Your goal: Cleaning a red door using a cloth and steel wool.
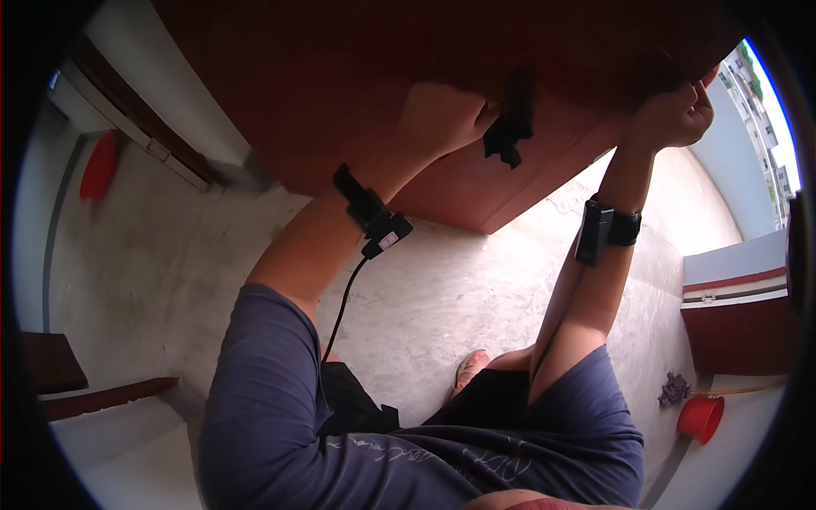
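A dark red door panel [357, 57] fills the view before me, with its lower corner over the floor. My left hand [446, 115] is held against the door, fingers curled at a black object [508, 137] with a ragged lower outline. Shade hides whether this is a handle or a cloth. Up at the door's far right edge is my right hand [672, 118], its fingers bent in. A small red thing [711, 76] shows just behind those fingers; what they hold is hidden. Black strapped devices with cables sit on my left forearm [376, 217] and right forearm [596, 229].
Pale concrete floor [414, 306] lies below. A red bucket [701, 419] and a mop head [674, 389] stand by the right wall. Another red container [99, 167] is at the far left. A dark red door [739, 335] is at the right, and buildings [758, 115] show outside.
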Demonstrator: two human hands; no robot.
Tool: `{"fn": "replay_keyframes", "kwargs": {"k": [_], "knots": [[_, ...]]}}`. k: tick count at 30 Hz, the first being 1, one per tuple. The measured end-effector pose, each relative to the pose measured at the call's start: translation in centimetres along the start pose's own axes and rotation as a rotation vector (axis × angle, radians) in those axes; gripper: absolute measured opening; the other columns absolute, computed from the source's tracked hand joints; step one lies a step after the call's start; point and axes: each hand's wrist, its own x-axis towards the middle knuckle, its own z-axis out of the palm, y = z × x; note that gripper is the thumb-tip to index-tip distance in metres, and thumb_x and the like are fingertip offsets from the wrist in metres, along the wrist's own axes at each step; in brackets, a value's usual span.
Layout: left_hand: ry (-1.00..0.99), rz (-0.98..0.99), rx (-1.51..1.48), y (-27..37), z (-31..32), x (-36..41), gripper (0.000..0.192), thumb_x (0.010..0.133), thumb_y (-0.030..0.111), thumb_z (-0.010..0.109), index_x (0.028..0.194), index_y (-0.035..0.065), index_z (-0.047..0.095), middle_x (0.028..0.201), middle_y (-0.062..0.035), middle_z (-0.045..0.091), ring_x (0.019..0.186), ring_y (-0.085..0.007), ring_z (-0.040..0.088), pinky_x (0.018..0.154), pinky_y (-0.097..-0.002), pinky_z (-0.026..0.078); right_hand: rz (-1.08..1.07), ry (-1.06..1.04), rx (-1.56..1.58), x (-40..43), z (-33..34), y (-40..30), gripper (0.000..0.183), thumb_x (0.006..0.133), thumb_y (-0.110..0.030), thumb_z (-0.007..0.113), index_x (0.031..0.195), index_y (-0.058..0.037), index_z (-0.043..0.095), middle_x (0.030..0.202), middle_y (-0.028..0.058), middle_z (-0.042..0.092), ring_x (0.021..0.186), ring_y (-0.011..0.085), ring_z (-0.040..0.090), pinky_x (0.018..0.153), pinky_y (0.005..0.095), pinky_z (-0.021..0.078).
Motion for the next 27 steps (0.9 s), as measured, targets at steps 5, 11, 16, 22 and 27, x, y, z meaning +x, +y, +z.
{"fn": "replay_keyframes", "kwargs": {"k": [5,11,16,22,27], "knots": [[0.399,-0.144,0.098,-8.1,-5.5,0.6,0.031,0.086,0.041,0.071,0.074,0.0128,0.075,0.056,-0.0054,0.064,0.05,-0.027,0.064,0.049,-0.0367,0.051,0.003,-0.069,0.062,1.4,-0.2,1.1,0.027,0.081,-0.018,0.06,0.093,0.0043,0.068,0.095,0.0156,0.068,0.09,0.028,0.067,0.082,0.0383,0.0538],[0.708,-0.553,-0.066,-21.8,-10.0,-4.2,0.037,0.081,0.016,0.071,0.109,-0.0065,0.064,0.095,-0.0296,0.067,0.089,-0.0387,0.068,0.084,-0.048,0.054,0.065,-0.1,0.075,0.2,-0.2,-1.6,0.029,0.084,-0.011,0.051,0.093,0.0124,0.065,0.092,0.0198,0.068,0.07,0.026,0.068,0.063,0.0318,0.0609],[0.801,-0.71,0.122,-26.7,-7.1,-11.9,0.031,0.093,0.031,0.065,0.099,0.0013,0.071,0.088,-0.0197,0.07,0.082,-0.037,0.068,0.073,-0.0437,0.052,-0.004,-0.083,-0.07,-0.3,0.0,-1.8,0.033,0.082,-0.014,0.047,0.088,0.0088,0.07,0.089,0.0164,0.07,0.073,0.0277,0.068,0.066,0.0363,0.0611],[0.739,-1.049,-0.403,-23.5,0.9,-16.5,0.021,0.099,0.017,0.054,0.099,-0.001,0.063,0.094,-0.0201,0.069,0.083,-0.0374,0.066,0.075,-0.045,0.05,0.0,-0.034,-0.152,0.9,-0.8,-2.5,0.033,0.083,-0.015,0.047,0.089,0.0098,0.069,0.09,0.0177,0.068,0.076,0.0284,0.068,0.07,0.0388,0.0596],[0.726,-1.959,-0.977,-19.1,5.0,-20.9,0.043,0.093,0.043,0.061,0.1,0.0009,0.066,0.113,-0.0189,0.067,0.104,-0.0336,0.064,0.085,-0.0404,0.052,-0.023,0.011,-0.23,0.5,-0.7,-1.7,0.034,0.085,-0.018,0.048,0.092,0.0099,0.067,0.095,0.0183,0.065,0.082,0.0297,0.067,0.076,0.0407,0.0584]]}}
